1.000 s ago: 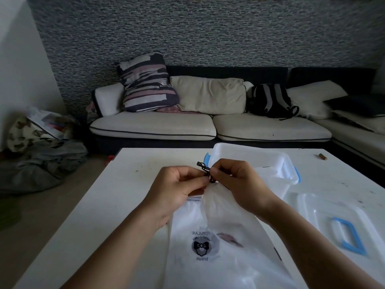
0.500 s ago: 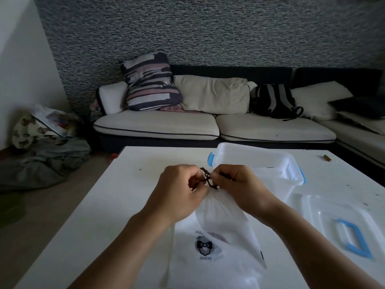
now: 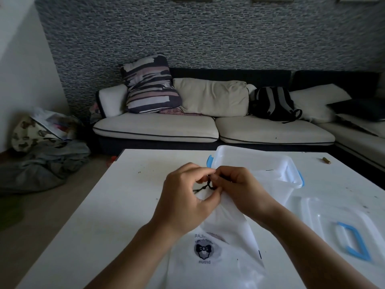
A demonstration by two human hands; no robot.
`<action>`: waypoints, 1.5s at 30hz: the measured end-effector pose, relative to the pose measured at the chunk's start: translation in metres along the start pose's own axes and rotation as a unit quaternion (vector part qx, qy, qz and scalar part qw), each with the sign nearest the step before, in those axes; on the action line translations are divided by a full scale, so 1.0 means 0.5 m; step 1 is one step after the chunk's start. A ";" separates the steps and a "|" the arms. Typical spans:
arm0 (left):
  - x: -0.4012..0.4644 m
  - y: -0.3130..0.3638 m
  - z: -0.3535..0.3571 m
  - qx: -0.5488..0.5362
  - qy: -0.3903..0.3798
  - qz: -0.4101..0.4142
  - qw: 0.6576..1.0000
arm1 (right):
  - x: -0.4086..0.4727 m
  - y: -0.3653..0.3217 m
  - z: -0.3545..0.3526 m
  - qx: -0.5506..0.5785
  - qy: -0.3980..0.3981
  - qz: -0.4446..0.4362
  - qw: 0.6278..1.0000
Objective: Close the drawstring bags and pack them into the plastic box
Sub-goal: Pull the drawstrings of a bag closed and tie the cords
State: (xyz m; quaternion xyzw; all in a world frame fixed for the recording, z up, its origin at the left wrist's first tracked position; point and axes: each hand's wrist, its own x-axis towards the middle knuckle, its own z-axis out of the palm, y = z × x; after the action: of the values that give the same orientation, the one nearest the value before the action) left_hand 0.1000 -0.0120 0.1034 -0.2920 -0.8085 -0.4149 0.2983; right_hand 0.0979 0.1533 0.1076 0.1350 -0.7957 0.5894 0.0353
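Observation:
A white translucent drawstring bag [image 3: 225, 243] with a dark bow-tie logo lies on the white table [image 3: 116, 205] in front of me. Its gathered neck rises between my hands. My left hand [image 3: 185, 197] and my right hand [image 3: 239, 188] meet at the bag's top, each pinching the black drawstring [image 3: 205, 186], which loops between the fingertips. Just behind my right hand stands the clear plastic box [image 3: 270, 163] with blue latches, open at the top. What lies inside it I cannot make out.
The box's clear lid [image 3: 337, 230] with a blue handle lies flat at the right of the table. A small brown object [image 3: 326, 160] sits near the far right edge. A sofa [image 3: 208, 130] with cushions and a backpack stands beyond the table.
My hands have stayed together at the bag's neck, working the black cord. The cord now shows as a small loop with a tail hanging to the left. The camera view has tilted up slightly.

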 end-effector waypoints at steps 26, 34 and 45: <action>0.007 -0.024 0.017 -0.208 -0.116 -0.323 0.916 | -0.007 0.002 -0.017 -0.264 0.072 -0.133 0.953; 0.002 0.003 0.029 -0.406 -0.075 -0.423 0.806 | -0.003 -0.002 -0.008 -0.173 0.079 -0.066 0.980; 0.016 -0.005 0.002 -0.552 -0.144 -0.511 0.643 | 0.001 -0.008 -0.012 -0.081 0.047 -0.038 0.995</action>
State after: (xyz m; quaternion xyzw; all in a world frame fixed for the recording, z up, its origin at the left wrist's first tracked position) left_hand 0.0929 -0.0105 0.1073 0.0011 -0.4829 -0.8234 -0.2982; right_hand 0.0975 0.1579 0.1132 0.1340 -0.8324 0.5271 0.1061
